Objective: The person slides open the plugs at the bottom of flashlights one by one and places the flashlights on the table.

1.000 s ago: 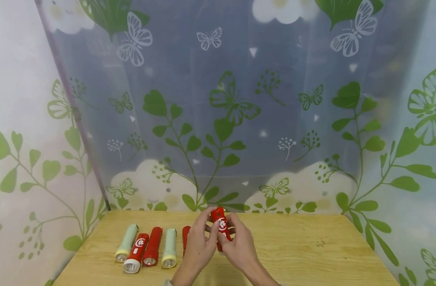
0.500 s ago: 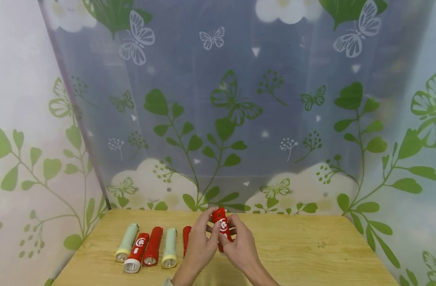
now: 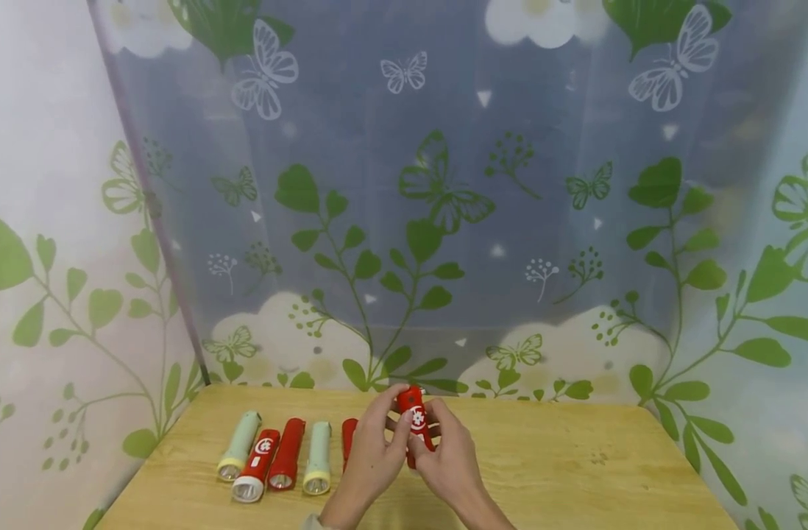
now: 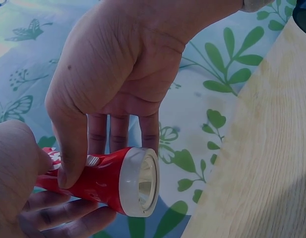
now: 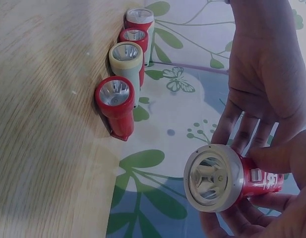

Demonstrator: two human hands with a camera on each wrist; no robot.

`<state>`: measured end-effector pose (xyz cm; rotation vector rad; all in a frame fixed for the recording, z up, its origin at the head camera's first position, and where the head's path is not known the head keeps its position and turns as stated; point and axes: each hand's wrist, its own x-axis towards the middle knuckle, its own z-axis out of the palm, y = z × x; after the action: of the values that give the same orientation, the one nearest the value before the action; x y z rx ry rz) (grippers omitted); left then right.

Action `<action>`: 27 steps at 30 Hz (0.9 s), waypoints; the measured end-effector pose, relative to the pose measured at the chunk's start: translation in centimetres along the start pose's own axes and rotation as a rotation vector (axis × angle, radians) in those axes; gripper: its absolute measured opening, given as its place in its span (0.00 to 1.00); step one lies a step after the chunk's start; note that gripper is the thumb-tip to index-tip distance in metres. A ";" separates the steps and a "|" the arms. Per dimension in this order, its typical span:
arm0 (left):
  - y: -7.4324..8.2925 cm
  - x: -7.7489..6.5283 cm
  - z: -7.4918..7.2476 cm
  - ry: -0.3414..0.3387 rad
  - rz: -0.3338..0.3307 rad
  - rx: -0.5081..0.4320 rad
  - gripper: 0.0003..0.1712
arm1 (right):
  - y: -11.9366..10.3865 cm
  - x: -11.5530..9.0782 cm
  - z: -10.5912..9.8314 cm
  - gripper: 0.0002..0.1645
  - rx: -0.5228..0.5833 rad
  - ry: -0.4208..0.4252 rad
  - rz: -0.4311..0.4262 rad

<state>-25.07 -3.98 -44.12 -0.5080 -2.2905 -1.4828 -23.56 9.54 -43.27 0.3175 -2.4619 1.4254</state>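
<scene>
A red flashlight (image 3: 415, 414) with a white logo is held upright-slanted between both hands, above the table. Its white-rimmed lens end points toward the person; a pale switch (image 5: 255, 174) shows on its side in the right wrist view. My left hand (image 3: 374, 453) grips it from the left, thumb against the body. From the other side my right hand (image 3: 447, 458) grips it, its thumb nearer the lens end. Fingers of both hands wrap behind the body and are partly hidden. Close to the left hand lies another red flashlight (image 3: 349, 440), partly covered by that hand in the head view.
Further left on the wooden table (image 3: 576, 464) lie a pale green flashlight (image 3: 318, 453), a red one (image 3: 288, 450), a white-rimmed red one (image 3: 258, 464) and another pale green one (image 3: 241, 445). A patterned curtain (image 3: 351, 243) hangs behind the table.
The head view has shifted slightly, so the scene sits a little further right. Both hands keep the same grip on the flashlight, and the row on the table is unchanged.
</scene>
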 end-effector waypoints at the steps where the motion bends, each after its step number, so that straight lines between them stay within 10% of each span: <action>1: 0.0 0.0 0.1 -0.004 0.003 -0.001 0.21 | 0.1 0.0 0.0 0.15 -0.006 0.005 -0.002; 27: -0.8 -0.2 1.0 -0.074 -0.035 -0.019 0.22 | 1.0 -0.5 -0.4 0.14 -0.128 0.001 -0.022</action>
<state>-25.37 -3.33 -45.22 -0.5386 -2.3551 -1.5283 -23.31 10.41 -44.03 0.3150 -2.5264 1.2516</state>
